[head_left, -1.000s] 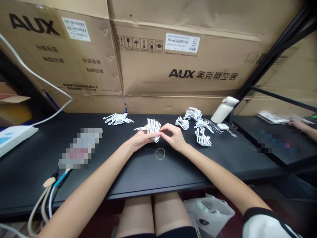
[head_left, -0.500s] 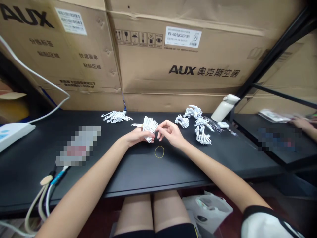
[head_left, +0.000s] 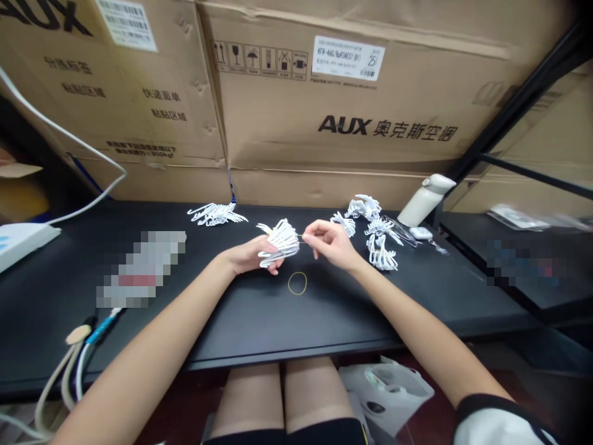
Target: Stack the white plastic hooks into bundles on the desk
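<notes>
My left hand [head_left: 250,254] is closed around a bundle of small white hangers [head_left: 284,240], thumb lying across them. At the bundle's right side, my right hand [head_left: 334,244] pinches a thin yellow rubber band [head_left: 301,237], which is stretched between the fingertips and the bundle. Below the hands, another yellow rubber band [head_left: 306,283] lies as a ring on the black table [head_left: 287,327]. A loose pile of white hangers [head_left: 217,214] lies behind and left of my left hand. Several bunched groups of white hangers [head_left: 382,254] lie beyond my right hand.
A cream bottle [head_left: 424,203] stands at the back right by a white earphone case [head_left: 421,233]. A blurred-out device [head_left: 143,269] with cables lies on the left, near a white power strip [head_left: 28,243]. Large cardboard boxes [head_left: 278,142] line the back. A black frame rises at right.
My right hand has drawn the rubber band out to the right from the bundle. The bundle has turned in my left hand. The view has shifted slightly, and the other person's hand at far right is gone.
</notes>
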Demonstrator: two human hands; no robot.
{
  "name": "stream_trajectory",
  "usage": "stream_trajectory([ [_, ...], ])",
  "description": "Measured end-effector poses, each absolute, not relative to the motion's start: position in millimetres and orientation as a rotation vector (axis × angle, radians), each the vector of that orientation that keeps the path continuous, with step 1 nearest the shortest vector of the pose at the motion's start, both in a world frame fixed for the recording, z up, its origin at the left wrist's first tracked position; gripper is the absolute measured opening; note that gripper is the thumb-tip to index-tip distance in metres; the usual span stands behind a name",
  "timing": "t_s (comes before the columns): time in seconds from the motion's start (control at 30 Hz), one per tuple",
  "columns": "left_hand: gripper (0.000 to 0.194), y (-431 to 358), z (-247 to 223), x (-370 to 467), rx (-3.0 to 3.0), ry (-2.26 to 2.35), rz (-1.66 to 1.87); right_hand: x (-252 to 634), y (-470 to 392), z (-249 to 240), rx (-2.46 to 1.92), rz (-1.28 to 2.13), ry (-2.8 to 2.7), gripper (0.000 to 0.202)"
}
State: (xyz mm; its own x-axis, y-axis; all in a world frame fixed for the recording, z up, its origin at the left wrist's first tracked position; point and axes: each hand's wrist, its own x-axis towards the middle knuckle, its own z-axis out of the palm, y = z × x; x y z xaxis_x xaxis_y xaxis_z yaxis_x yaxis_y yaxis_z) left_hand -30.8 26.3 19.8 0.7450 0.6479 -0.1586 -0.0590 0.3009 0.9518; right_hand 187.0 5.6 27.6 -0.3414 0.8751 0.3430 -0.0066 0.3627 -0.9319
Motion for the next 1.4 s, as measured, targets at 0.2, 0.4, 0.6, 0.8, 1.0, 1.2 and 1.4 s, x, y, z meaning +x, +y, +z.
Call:
stream_trajectory([
  [0.2,0.026,17.4,24.2,-25.9,1.201,0.494,0.227,185.9,8.4,28.1,-0.693,1.470,-1.425,0.023],
  [0.4,0.028,16.2,22.5,-23.3,1.170,0.564,0.257,179.1,9.1,20.2,-0.712,1.505,-1.335,0.025],
  [0.6,0.029,22.5,23.1,-21.0,1.080,0.676,0.464,181.0,15.2,16.3,-0.807,1.312,-1.305,0.030],
  [0.8,0.021,26.1,21.9,-19.9,0.951,0.693,0.608,179.2,13.4,11.8,-0.804,0.945,-1.464,0.026],
  [1.0,0.035,28.9,20.3,-16.3,0.762,0.652,0.750,176.8,16.0,10.8,-0.855,0.957,-1.377,0.032],
  [1.2,0.034,26.5,11.0,-5.5,0.927,0.767,0.946,167.5,10.8,6.2,-0.862,0.987,-1.296,0.033],
  [1.4,0.036,21.5,10.2,4.1,1.113,1.028,1.241,157.9,-7.8,3.6,-0.816,0.852,-1.518,0.022],
])
